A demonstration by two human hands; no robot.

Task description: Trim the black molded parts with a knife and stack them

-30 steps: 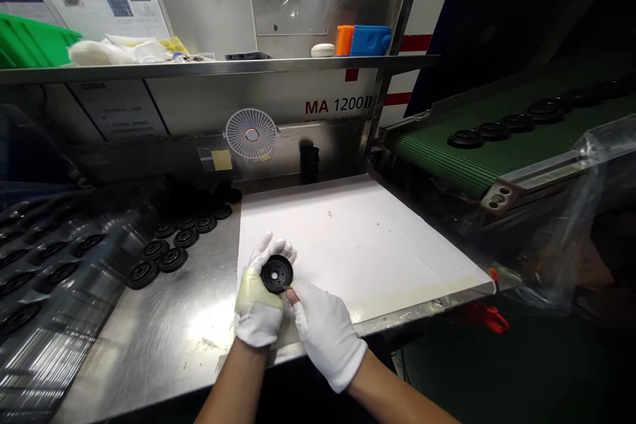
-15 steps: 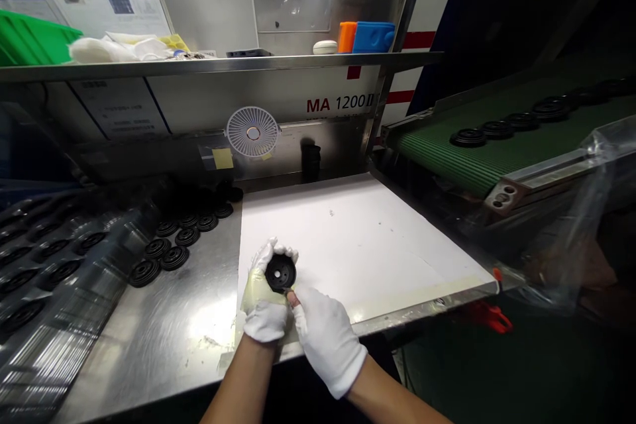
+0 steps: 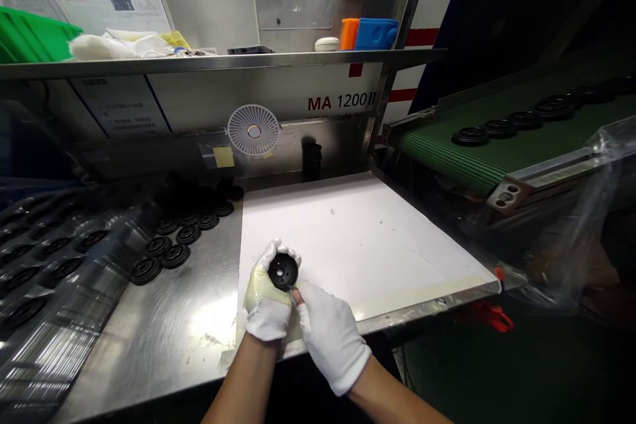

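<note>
My left hand (image 3: 265,298), in a white glove with a yellowish palm, is closed around a round black wheel-like part (image 3: 283,271). The part is tilted toward me and shows a recessed face with a light hole near its centre. My right hand (image 3: 330,331), also gloved in white, is closed beside the part's lower edge, its bare thumb tip close to the rim. Whatever its fingers pinch is too small and hidden to name. Both hands are above the near left of a white sheet (image 3: 348,232).
Several black round parts (image 3: 175,256) lie on the metal table (image 3: 163,331) to the left, beside clear plastic trays (image 3: 74,331) holding more. A green conveyor belt (image 3: 447,152) carries similar parts at right. A small fan (image 3: 254,131) stands behind, below a metal shelf (image 3: 298,59).
The part and both hands appear slightly further right, mostly along with a small shift of the whole view. The part's face is tilted a little differently. Both grips stay the same.
</note>
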